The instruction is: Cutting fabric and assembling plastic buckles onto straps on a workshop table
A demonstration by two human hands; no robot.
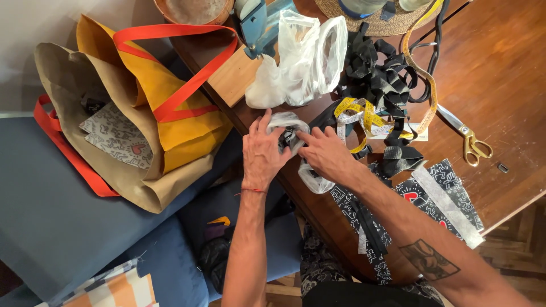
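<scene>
A cluttered wooden table [500,74] fills the upper right of the frame, a blue couch [51,227] the lower left. At center, the left hand [263,152] and right hand [327,153] both close their fingers on a small clear plastic bag [287,126] holding dark pieces, at the table's edge. Black straps [381,74], a yellow tape measure [364,116] and scissors [469,139] crowd behind; a tan and yellow tote bag [142,113] sits left.
</scene>
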